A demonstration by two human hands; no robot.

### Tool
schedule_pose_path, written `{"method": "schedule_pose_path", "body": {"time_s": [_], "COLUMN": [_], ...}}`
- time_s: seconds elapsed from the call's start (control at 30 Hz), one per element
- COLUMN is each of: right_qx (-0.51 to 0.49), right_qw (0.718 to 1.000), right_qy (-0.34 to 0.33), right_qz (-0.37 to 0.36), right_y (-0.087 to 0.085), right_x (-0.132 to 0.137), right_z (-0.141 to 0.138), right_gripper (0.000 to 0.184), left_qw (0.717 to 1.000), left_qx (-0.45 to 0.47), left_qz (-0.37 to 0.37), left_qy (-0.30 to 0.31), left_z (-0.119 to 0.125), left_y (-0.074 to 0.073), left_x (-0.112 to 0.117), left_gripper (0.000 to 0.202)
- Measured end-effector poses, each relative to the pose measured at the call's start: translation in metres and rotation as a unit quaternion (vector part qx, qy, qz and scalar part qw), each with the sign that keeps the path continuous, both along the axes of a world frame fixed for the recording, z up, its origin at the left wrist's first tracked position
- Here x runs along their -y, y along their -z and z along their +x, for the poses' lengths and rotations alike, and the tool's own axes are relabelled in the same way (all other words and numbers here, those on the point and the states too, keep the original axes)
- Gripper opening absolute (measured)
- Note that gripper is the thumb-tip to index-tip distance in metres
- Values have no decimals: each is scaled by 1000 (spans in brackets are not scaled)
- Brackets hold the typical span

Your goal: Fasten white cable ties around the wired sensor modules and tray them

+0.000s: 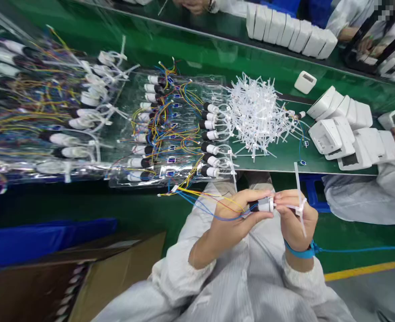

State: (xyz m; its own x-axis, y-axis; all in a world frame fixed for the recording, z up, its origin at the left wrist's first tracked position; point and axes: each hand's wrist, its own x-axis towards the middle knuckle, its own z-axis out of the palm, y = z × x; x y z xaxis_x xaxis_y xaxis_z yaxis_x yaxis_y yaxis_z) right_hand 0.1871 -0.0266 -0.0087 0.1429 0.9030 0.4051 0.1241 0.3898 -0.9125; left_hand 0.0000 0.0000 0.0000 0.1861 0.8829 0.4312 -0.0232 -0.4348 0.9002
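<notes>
Wired cylinder (263, 205) gripped between left fingers (252, 195); right fingers (286, 195) pinch white cable tie (299, 210) beside cylinder's end.

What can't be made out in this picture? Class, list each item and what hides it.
- Head view: any join between the wired cylinder and the white tie, covered by fingers of the right hand.
- Head view: lower ties in the white pile, under those on top.
- Head view: far-left wired parts, blurred, some cut off by the left edge.
- Head view: any print on the small blue boards, too small.
</notes>
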Motion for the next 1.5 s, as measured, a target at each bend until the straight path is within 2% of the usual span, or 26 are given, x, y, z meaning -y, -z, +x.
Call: {"method": "schedule_pose_path", "body": {"time_s": [0.33, 0.67, 0.97, 1.13, 1.33, 1.43, 1.5], "right_qx": [35, -40, 45, 58, 42, 42, 30], "right_qw": [999, 999, 999, 998, 998, 998, 998], "right_qy": [-16, -2, -7, 11, 36, 30, 35], "right_qz": [-2, -8, 7, 9, -9, -30, -45], "right_y": [-6, 3, -8, -9, -9, -6, 1], "right_x": [1, -1, 1, 7, 11, 6, 3], "right_z": [6, -6, -10, -14, -14, -13, -14], "right_gripper": [11, 8, 15, 18, 10, 10, 8], "left_qw": [997, 999, 992, 989, 989, 992, 996], "left_qx": [-55, 24, 57, 18, -17, -24, -27], "left_qz": [45, 27, 109, 145, 146, 123, 79], "left_qy": [29, 32, 10, 7, 17, 8, 1], "left_z": [-8, 0, -2, -7, -10, -6, -2], "left_y": [-12, 4, 18, 13, 6, 10, 16], "left_x": [-2, -9, -10, -9, -8, -10, -10], "left_gripper": [37, 39, 37, 36, 30, 27, 27]}}
